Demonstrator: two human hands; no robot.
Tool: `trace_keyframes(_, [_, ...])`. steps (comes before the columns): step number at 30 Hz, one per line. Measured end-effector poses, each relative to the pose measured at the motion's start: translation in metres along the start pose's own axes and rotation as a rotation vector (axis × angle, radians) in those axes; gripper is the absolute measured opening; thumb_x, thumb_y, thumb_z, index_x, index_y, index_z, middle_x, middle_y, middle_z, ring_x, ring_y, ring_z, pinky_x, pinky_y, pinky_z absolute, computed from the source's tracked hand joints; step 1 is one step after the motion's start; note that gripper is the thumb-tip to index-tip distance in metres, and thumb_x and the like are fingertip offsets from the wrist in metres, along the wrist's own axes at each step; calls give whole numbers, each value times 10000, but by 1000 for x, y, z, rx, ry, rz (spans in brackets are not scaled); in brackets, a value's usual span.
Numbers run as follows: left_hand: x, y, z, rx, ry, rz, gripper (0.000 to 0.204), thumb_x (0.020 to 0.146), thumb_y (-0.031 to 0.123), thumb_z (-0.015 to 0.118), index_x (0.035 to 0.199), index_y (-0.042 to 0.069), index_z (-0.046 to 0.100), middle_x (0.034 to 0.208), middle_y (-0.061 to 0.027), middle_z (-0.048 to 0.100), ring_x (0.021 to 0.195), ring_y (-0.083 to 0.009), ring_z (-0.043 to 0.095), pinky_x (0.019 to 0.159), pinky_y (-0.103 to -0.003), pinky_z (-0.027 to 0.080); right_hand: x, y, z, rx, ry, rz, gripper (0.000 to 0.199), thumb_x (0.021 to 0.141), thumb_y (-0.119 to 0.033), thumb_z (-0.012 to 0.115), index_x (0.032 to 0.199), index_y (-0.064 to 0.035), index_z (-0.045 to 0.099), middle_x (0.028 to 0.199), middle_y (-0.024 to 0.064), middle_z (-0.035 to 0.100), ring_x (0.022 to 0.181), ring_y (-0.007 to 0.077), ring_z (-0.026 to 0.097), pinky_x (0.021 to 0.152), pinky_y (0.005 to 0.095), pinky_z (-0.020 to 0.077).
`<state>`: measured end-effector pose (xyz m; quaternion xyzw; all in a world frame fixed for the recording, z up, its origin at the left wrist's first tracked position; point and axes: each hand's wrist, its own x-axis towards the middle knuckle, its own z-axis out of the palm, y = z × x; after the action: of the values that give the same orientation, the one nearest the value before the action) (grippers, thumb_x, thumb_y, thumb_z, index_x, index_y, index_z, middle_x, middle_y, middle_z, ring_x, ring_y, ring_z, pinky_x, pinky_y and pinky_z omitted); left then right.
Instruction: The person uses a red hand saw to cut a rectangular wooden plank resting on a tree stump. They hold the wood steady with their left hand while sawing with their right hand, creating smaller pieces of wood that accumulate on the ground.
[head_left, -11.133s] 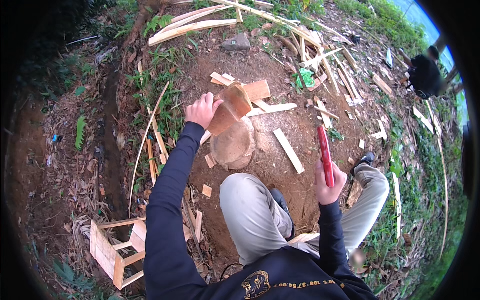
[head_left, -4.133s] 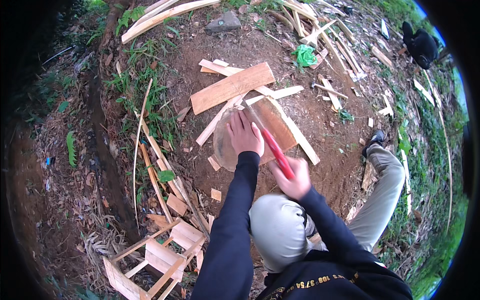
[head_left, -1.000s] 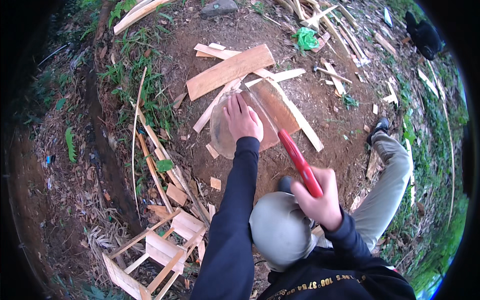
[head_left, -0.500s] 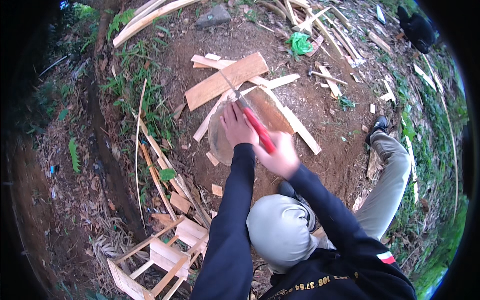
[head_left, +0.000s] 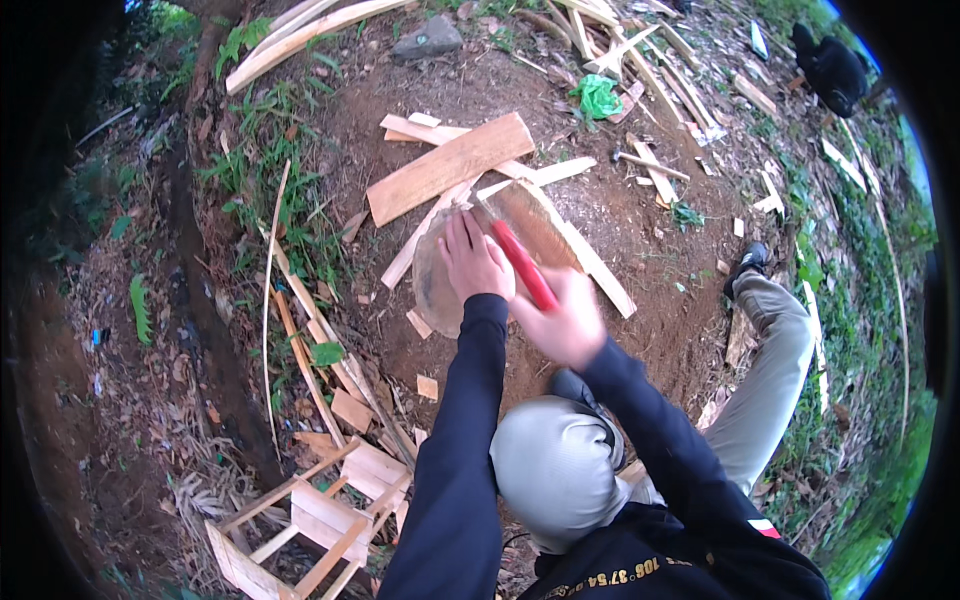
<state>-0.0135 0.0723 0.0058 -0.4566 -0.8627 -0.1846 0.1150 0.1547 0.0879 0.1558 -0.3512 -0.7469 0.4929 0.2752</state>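
Note:
My left hand (head_left: 475, 258) lies flat with fingers stretched out on the tree stump (head_left: 430, 285), fingertips close to a narrow wood strip (head_left: 418, 248). Beside it, my right hand (head_left: 565, 320) is closed round the red handle of a hand saw (head_left: 523, 265). The saw's thin blade points away from me toward the far edge of the stump and is smeared by motion. A wide board (head_left: 450, 167) rests across other strips just beyond my left fingertips. A long strip (head_left: 590, 255) leans along the stump's right side.
A hammer (head_left: 650, 165) lies to the right, near a green plastic bag (head_left: 597, 97). Wood strips (head_left: 680, 85) are piled farther back. At the lower left stands a small wooden frame (head_left: 300, 530). A grey stone (head_left: 428, 37) sits at the far side. My bent knee (head_left: 555, 470) is close by.
My right hand has drawn the saw slightly back toward me and to the right. The left hand stays on the stump. The whole view has shifted a little.

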Motion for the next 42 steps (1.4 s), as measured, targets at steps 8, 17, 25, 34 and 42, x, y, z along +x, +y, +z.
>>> trace_keyframes(8, [-5, 17, -1, -8, 11, 10, 571, 900, 176, 516, 1421, -31, 412, 1476, -200, 437, 1405, -341, 379, 1163, -539, 278, 2, 6, -12, 21, -13, 47, 260, 777, -161, 687, 658, 40, 574, 533, 196, 542, 486, 278, 613, 525, 380, 481])
trace_keyframes(17, [-13, 10, -12, 20, 15, -1, 584, 912, 211, 540, 1439, -3, 405, 1470, -195, 444, 1408, -330, 383, 1159, -533, 294, -42, -33, -47, 93, -94, 192, 218, 751, -124, 681, 662, 33, 560, 531, 170, 510, 499, 271, 550, 524, 387, 456])
trace_keyframes(25, [-21, 31, -20, -73, -168, 389, 648, 897, 249, 546, 1486, 42, 369, 1512, -184, 399, 1455, -309, 314, 1206, -497, 212, -4, 12, -37, 362, 88, 270, 160, 858, -82, 621, 708, -31, 601, 570, -14, 553, 514, 51, 487, 487, 267, 384])
trace_keyframes(34, [-22, 44, -8, -54, -100, 85, 607, 962, 250, 482, 1481, -30, 334, 1542, -185, 359, 1476, -327, 269, 1197, -559, 177, 24, 10, -20, 145, 44, 253, 205, 783, -157, 674, 697, 4, 583, 546, 12, 485, 543, 52, 453, 499, 297, 385])
trace_keyframes(42, [-24, 9, 21, 94, 62, -92, 582, 984, 309, 457, 1499, 62, 347, 1539, -158, 384, 1466, -318, 310, 1169, -611, 222, 42, 2, 15, 82, -43, 60, 234, 766, -172, 667, 693, 37, 592, 534, 177, 516, 470, 239, 556, 543, 373, 473])
